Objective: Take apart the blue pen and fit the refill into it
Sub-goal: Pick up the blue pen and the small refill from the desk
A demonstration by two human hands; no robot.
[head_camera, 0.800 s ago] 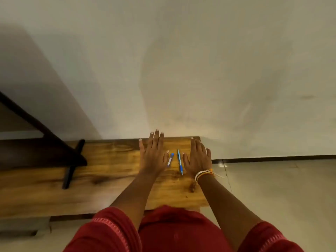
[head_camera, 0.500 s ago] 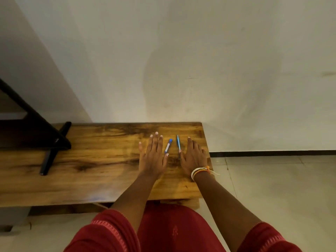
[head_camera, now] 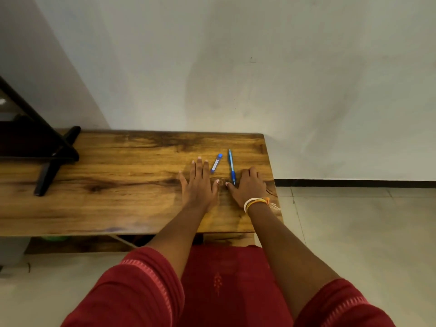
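A slim blue pen (head_camera: pixel 231 165) lies on the wooden table (head_camera: pixel 118 190), running away from me, near the right end. Just left of it lies a short white tube with a blue cap (head_camera: pixel 216 163), the refill case. My left hand (head_camera: pixel 199 185) rests flat on the wood to the left of the tube, fingers straight. My right hand (head_camera: pixel 249 186) rests on the table right of the pen, with its fingers slightly bent; its thumb lies close to the pen's near tip. Neither hand holds anything.
A black stand (head_camera: pixel 50 161) sits at the table's far left. A white wall rises behind the table. The table's right edge (head_camera: pixel 273 182) is just past my right hand, with tiled floor (head_camera: pixel 354 232) beyond. A shelf shows under the table.
The view has tilted down, so the table sits higher in frame. Both hands have slid back toward me, leaving the pen and tube further ahead of the fingertips.
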